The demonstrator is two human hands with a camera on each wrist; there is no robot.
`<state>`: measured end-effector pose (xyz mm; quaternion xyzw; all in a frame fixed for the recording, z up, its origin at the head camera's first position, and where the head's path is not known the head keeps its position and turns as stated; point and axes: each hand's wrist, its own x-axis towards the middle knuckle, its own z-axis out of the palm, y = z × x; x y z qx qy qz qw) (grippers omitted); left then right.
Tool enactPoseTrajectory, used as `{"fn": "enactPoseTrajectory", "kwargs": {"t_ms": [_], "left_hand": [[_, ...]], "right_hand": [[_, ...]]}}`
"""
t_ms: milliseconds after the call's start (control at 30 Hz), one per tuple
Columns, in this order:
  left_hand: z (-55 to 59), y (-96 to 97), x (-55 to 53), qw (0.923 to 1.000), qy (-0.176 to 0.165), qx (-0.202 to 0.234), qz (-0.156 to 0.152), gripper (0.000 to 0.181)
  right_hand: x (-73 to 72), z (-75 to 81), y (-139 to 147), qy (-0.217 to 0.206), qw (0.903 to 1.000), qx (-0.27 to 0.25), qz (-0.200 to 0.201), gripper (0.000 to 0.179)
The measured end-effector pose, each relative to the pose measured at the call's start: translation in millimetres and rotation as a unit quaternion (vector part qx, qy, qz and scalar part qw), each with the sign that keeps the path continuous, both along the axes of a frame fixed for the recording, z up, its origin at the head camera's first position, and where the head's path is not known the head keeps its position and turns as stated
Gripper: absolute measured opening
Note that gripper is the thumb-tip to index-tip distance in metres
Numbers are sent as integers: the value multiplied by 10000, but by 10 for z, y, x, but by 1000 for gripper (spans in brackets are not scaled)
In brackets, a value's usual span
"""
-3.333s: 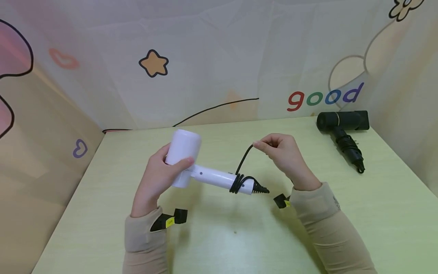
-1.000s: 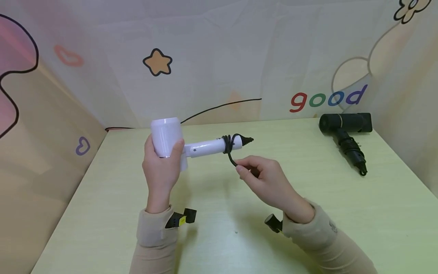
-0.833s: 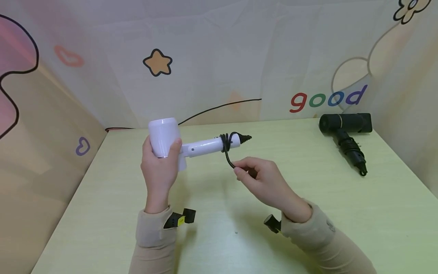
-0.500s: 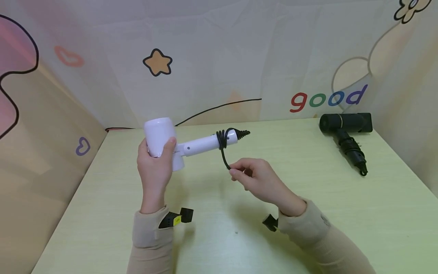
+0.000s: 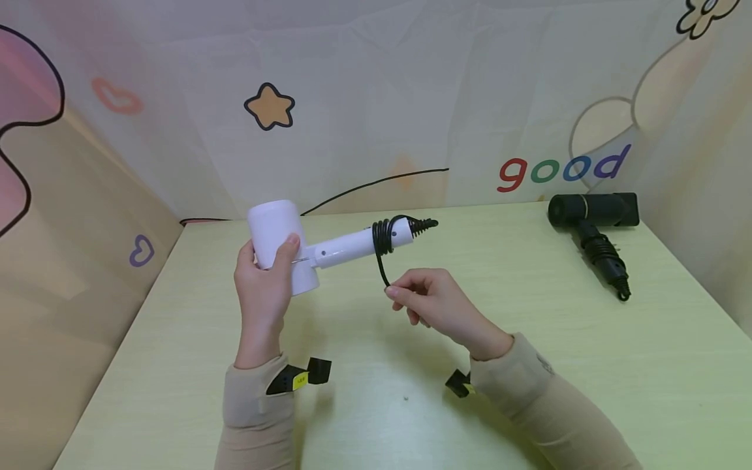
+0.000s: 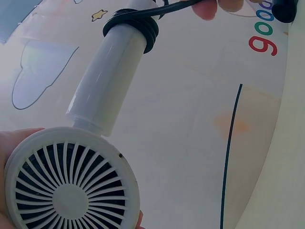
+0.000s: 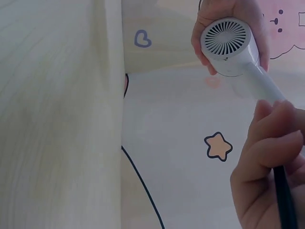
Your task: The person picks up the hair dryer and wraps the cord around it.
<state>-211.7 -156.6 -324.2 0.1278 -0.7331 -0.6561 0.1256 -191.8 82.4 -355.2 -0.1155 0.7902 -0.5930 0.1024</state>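
Observation:
A white hair dryer is held up above the table, its handle pointing right. My left hand grips it round the barrel, thumb on the near side. Black cord is wound in several turns round the handle near its end. Between thumb and fingers my right hand pinches the loose stretch of that cord, just below the handle. The left wrist view shows the dryer's round slotted grille and the coiled cord. In the right wrist view the cord passes down from the curled fingers; its far end is out of sight.
A black hair dryer lies at the table's back right, its own cord wrapped round its handle. The pale wooden table extends beneath both hands. Printed cloth walls stand at the back and both sides.
My right hand has carried the cord from above the handle to below it, adding turns to the coil. The left hand has shifted slightly left with the white hair dryer, its handle now tilted up.

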Motion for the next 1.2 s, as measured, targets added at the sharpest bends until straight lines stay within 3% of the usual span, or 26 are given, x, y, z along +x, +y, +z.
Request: {"fn": "enactPoseTrajectory", "kwargs": {"t_ms": [400,667,933,1200], "left_hand": [[47,-95,4,9976,-374,575,-57,68],[85,-123,8,9945,-555,829,-314,68],[82,-86,34,9915,-624,763,-851,70],[85,-67,56,9882,-506,641,-1299,59]], "right_hand": [[-156,-122,54,-938,9933,-672,67,27],[-237,-176,107,-835,9955,-383,-237,25],[-307,-177,190,-861,9941,-121,-652,30],[-327,-111,296,-745,9924,-362,-906,25]]}}
